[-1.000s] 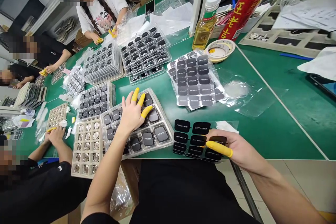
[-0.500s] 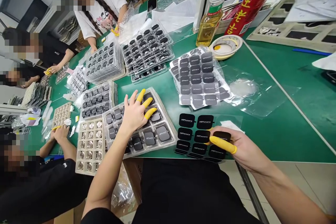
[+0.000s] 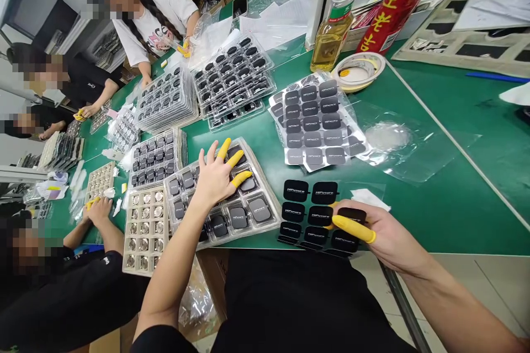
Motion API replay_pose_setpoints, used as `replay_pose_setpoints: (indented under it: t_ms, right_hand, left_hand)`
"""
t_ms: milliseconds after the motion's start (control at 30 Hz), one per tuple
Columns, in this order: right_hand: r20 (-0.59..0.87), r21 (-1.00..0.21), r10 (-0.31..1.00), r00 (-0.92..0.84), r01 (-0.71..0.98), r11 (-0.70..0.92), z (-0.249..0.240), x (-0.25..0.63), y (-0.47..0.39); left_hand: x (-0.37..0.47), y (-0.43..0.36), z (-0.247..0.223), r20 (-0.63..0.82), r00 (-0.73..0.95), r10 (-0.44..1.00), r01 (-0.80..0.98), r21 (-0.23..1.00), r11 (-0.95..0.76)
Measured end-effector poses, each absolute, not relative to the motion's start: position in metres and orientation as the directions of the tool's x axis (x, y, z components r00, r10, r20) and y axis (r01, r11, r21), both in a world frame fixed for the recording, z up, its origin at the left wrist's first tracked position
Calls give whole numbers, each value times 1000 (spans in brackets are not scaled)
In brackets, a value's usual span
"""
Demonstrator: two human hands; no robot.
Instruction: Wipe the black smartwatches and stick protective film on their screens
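Note:
My left hand (image 3: 216, 179) lies with fingers spread over a clear plastic tray (image 3: 269, 202) of dark rounded-square pieces marked HiFuture. Yellow finger cots cover its thumb and two fingers, which rest on pieces in the upper right of the tray. Between the thumb and fingers of my right hand (image 3: 385, 229) is a clear sheet of black HiFuture stickers (image 3: 295, 212), gripped at its right side. That sheet is held by the table's front edge, right of the tray. The fingers behind the sheet are mostly hidden.
More sticker sheets (image 3: 312, 124) lie behind, beside a tape roll (image 3: 360, 71), a bottle (image 3: 336, 22) and a red packet (image 3: 401, 5). Stacked trays (image 3: 165, 102) stand at the back left. A tray of round metal parts (image 3: 144, 229) is at my left. Co-workers sit along the left side.
The view has shifted slightly. My left hand stays over the tray, and my right hand keeps hold of the sticker sheet.

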State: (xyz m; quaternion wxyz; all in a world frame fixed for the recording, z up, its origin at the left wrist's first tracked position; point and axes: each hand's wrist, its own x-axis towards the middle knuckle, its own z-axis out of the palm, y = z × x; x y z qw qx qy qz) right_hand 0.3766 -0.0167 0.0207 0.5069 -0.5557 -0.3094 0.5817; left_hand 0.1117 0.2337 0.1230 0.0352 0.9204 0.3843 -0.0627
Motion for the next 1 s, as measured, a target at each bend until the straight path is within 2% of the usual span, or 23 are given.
replay_pose_setpoints:
  t_ms: [67, 167, 200, 267, 333, 400, 467, 633, 867, 900, 933, 1000]
  right_hand:
    - [-341, -919, 930, 135, -254, -300, 22, 377, -16]
    - [-343, -915, 929, 139, -272, -297, 23, 377, -17]
    - [-341, -915, 929, 144, -279, -293, 23, 377, -18]
    - [-347, -910, 924, 161, -295, -291, 22, 378, -19]
    - [-366, -899, 916, 166, -319, -301, 20, 377, -19]
    - [-381, -887, 913, 147, -338, -316, 18, 375, -18]
    - [-385, -881, 916, 114, -342, -328, 17, 373, -15]
    - [-394, -885, 915, 91, -307, -350, 19, 370, -10]
    - [-423, -872, 898, 125, -324, -366, 19, 365, -11]
    - [-431, -867, 894, 123, -330, -373, 20, 364, -10]
    - [-437, -864, 891, 121, -334, -378, 20, 364, -10]
    - [-442, -862, 888, 126, -332, -382, 22, 362, -9]
  left_hand:
    - [102, 232, 125, -101, 694, 713, 719, 62, -692]
    - [58, 220, 136, 54, 613, 788, 773, 162, -613]
    - [36, 213, 140, 123, 535, 836, 815, 185, -549]
    - [-12, 197, 148, 224, 272, 936, 929, 193, -316]
    - [-56, 180, 150, 154, -6, 988, 990, 140, -16]
    - [-84, 165, 148, -64, -103, 993, 986, 123, 110]
    - [-95, 157, 144, -151, -106, 983, 987, 106, 122]
    - [-81, 162, 138, -177, -107, 978, 993, -67, 96]
    - [-77, 161, 147, -161, -115, 980, 987, -126, 95]
    - [-79, 160, 151, -137, -127, 982, 989, -88, 115]
    - [-82, 158, 154, -108, -144, 984, 990, -1, 144]
    - [-89, 151, 161, -50, -212, 976, 922, 321, 216]
